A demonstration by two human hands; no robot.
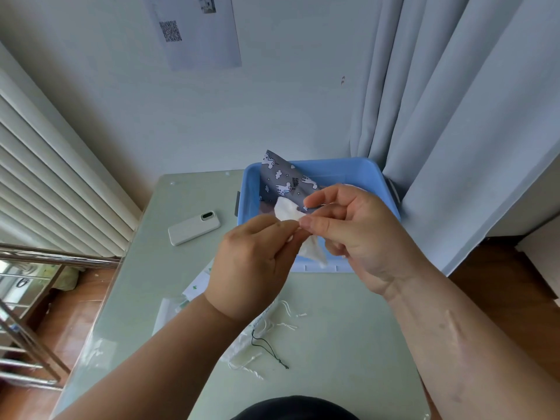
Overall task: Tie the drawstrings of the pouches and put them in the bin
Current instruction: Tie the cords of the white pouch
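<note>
Left hand (251, 262) and right hand (354, 234) pinch a pouch (286, 212) aloft, likely for knotting, bin (333, 163) ready at 12 o'clock.

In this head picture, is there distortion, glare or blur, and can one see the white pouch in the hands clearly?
Head view: the wide lens bends the curtain and the white slats near the edges; the light is soft, with weak shadows; the table shows a faint sheen; the left hand and right hand are sharp, but the white pouch they pinch is washed out, its drawstring not distinguishable.
</note>
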